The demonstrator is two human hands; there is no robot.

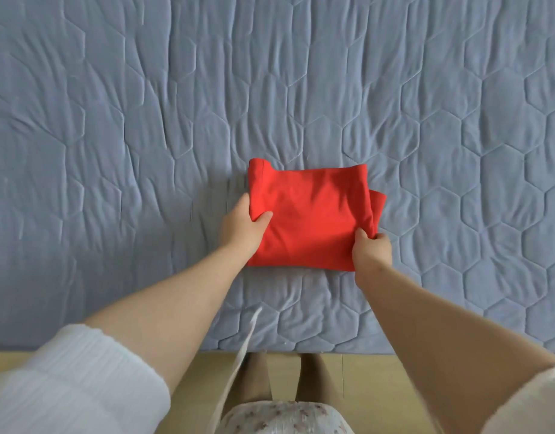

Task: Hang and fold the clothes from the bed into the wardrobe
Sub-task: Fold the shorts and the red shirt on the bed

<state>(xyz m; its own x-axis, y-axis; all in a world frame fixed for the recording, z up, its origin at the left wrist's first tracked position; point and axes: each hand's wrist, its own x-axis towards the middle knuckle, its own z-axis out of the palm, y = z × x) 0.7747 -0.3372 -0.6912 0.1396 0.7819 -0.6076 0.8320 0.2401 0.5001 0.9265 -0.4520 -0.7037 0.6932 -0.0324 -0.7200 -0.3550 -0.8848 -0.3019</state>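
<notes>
1. Red garment (310, 214): lies folded flat on the bed (113, 151), near its front edge.
2. Left hand (243, 227): grips the garment's left edge, thumb on top, fingers tucked beneath.
3. Right hand (371, 249): pinches the near right corner, thumb over the cloth.
4. Bed: wears a wrinkled grey-blue quilted cover, borders a wooden floor (373, 377).

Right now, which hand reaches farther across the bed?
The left hand, gripping the left edge of the red cloth; the right hand pinches it nearer the bottom corner.
</notes>
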